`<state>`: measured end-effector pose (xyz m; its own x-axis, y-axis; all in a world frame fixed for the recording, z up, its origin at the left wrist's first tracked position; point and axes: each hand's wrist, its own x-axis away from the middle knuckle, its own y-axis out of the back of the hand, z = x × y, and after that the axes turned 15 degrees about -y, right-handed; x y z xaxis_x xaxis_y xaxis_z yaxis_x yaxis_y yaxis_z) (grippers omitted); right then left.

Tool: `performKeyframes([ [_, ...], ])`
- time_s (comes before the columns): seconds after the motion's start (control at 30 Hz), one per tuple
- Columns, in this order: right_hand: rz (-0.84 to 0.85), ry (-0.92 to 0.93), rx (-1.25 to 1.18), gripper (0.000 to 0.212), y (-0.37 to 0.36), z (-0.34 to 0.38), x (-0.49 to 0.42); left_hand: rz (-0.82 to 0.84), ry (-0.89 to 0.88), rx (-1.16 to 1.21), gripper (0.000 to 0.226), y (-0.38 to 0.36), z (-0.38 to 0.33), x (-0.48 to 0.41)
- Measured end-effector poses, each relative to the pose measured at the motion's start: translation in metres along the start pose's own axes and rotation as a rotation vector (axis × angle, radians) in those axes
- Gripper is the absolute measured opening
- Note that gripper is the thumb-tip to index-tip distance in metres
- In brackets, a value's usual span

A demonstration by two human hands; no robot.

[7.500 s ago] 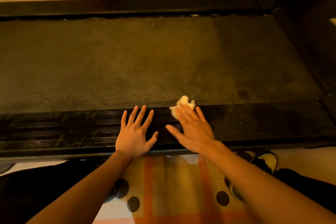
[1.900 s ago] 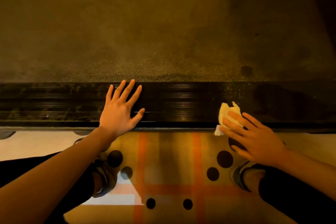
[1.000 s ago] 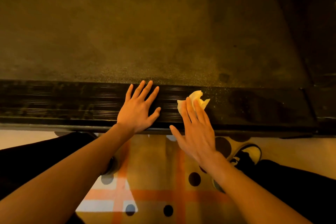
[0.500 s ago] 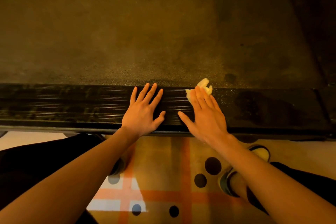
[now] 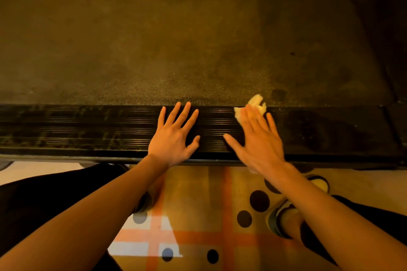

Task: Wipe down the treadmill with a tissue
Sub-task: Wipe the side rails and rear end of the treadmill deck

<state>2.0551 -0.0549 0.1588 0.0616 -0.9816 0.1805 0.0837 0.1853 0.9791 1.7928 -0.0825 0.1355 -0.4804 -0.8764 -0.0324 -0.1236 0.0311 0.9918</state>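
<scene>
The treadmill fills the upper view: a dusty dark belt (image 5: 176, 39) and, nearer me, a ribbed black side rail (image 5: 88, 130). My left hand (image 5: 174, 138) lies flat on the rail with fingers spread and straight. To its right, my right hand (image 5: 257, 141) presses a crumpled white tissue (image 5: 256, 104) onto the rail with straight fingers. The tissue pokes out past the fingertips at the belt's edge; most of it is hidden under the hand.
A dark wet-looking patch (image 5: 317, 132) marks the rail to the right of the tissue. Below the rail lies a patterned mat (image 5: 198, 215) with orange stripes and black dots. My shoes (image 5: 277, 220) and dark trouser legs are on it.
My right hand has slid the tissue rightward and up the rail toward the belt edge over the last second. My left hand has stayed flat in place.
</scene>
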Motion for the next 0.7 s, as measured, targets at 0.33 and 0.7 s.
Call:
performKeyframes([
  [0.33, 0.111, 0.029, -0.080, 0.106, -0.001, 0.069, 0.007, 0.003, -0.001, -0.003, 0.076, -0.001, 0.001, 0.001],
  [0.7, 0.054, -0.113, -0.057, 0.111, 0.004, 0.034, 0.002, -0.028, 0.008, 0.007, 0.074, -0.003, 0.000, -0.001],
])
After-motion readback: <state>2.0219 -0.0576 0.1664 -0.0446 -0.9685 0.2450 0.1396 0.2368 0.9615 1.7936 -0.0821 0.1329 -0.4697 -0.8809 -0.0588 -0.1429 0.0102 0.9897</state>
